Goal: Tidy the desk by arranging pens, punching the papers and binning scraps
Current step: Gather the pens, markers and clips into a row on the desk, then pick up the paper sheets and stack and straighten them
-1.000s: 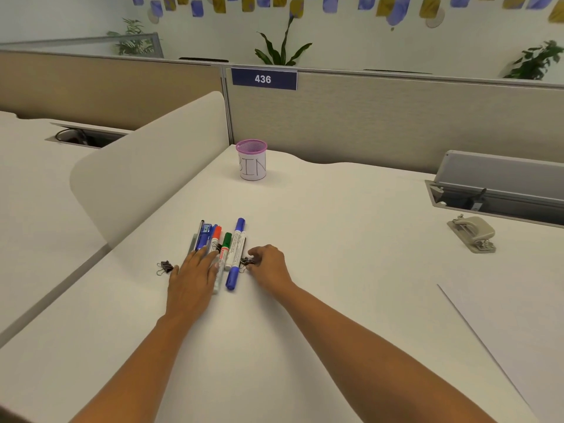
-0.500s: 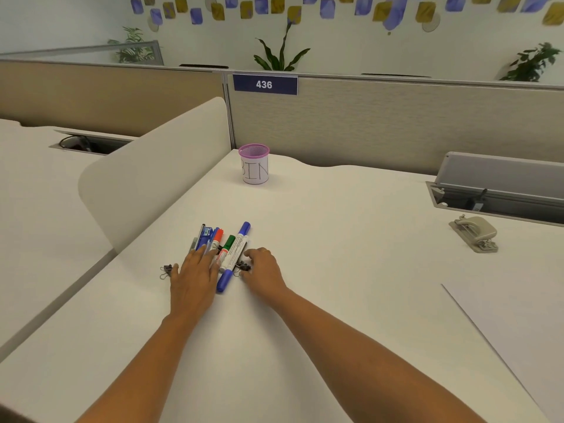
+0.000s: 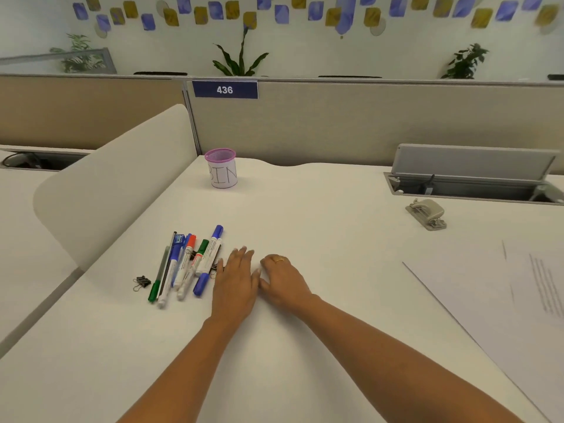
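Pens [image 3: 186, 265] lie in a tight, slightly fanned row on the white desk [image 3: 320, 227], left of both hands and fully uncovered; in the earlier frames the left hand rested on the row and the right hand touched its right side. Now the left hand [image 3: 236, 280] lies flat just right of the blue-capped marker [image 3: 209, 260], fingers extended and together, empty, while the right hand [image 3: 282, 277] sits beside it with fingers curled loosely against the desk, a ring on one finger, gripping nothing visible. The two hands touch at the thumbs. One black binder clip [image 3: 142, 282] lies just left of the row, as before; another clip [image 3: 218, 268] peeks out between the blue marker and the left hand. Farther back, the purple-rimmed cup marked BIN [image 3: 222, 168] stands near the partition. The hole punch [image 3: 426, 212] sits well to the right, and the papers [image 3: 503, 300] lie at the right edge, both unmoved.
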{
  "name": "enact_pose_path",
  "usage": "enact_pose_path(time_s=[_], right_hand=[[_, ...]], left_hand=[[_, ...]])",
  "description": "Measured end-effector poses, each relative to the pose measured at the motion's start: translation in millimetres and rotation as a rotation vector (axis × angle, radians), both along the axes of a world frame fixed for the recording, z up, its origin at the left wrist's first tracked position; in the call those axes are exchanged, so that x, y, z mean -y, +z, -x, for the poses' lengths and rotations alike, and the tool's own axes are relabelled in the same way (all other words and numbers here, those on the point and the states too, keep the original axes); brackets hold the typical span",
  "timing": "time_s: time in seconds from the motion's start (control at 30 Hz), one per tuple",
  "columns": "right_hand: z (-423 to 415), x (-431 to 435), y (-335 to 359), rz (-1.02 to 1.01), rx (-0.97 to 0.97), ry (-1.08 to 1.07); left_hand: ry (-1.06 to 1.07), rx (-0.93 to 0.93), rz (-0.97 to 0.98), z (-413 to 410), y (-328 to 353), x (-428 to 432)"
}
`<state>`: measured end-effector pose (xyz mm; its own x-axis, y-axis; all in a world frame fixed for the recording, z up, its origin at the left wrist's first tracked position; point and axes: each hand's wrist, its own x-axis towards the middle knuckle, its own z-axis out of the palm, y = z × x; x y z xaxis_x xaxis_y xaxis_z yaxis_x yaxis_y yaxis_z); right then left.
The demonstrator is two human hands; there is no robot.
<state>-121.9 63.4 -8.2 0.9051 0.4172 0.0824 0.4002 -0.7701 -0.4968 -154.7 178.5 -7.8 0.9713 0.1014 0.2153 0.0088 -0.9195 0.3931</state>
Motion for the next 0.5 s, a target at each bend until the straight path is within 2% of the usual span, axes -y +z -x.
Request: enact_pose_path(time_s=[0.23, 0.33, 0.5], right_hand=[[1.7, 73.3, -3.5, 0.123, 0.008, -0.091], [3.6, 115.2, -4.4, 0.141, -0.014, -0.166], [13.3, 199.2, -1.9, 0.053, 0.045, -0.362]], left_hand=[[0.009, -0.153, 0.167, 4.6, -4.3, 64.0], [0.003, -0.211, 0.121, 2.6, -4.1, 92.8], [-0.038, -0.268, 0.041, -0.8, -3.9, 142.1]])
